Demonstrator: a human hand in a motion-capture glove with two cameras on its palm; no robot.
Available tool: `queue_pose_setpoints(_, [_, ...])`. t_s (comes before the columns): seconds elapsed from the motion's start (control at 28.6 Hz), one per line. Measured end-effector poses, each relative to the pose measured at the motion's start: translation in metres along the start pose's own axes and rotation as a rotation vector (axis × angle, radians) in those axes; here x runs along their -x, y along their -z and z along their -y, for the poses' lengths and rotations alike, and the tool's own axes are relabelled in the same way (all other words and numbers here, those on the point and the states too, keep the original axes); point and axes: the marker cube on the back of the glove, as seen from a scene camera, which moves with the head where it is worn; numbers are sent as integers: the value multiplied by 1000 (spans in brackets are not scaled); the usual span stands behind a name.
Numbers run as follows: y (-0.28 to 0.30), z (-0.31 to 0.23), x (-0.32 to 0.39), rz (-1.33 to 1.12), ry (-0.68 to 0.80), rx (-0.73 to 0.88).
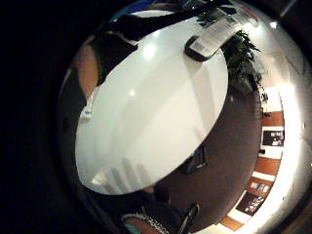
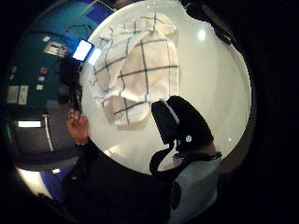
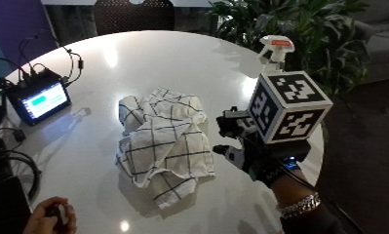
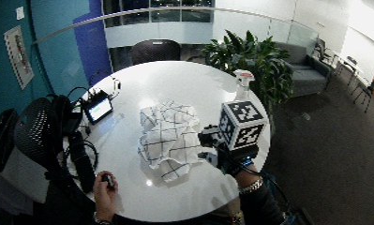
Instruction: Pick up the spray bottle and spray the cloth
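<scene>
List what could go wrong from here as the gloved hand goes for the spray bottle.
1. The spray bottle stands near the table's edge, beside the plant; a clumsy reach might tip it off.
2. The gloved right hand hovers beside the checked cloth; moving off, it might drag a fold.
3. The small screen sits on the same table; stray spray could possibly reach it.

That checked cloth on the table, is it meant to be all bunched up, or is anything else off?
The cloth lies crumpled in a heap mid-table, not spread flat. The spray bottle stands upright near the table's far edge. Nothing looks spilled or broken.
</scene>
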Motion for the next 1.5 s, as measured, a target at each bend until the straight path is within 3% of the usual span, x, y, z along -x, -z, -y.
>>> queue_pose_setpoints(0.45, [0,67,-52,249,-339,-254])
queue_pose_setpoints(0.84, [13,112,-100,512,-608,-579])
queue_pose_setpoints(1.15, [5,137,-116,659,-684,-663])
queue_pose_setpoints(1.5, [5,157,-123,896,-645,-753])
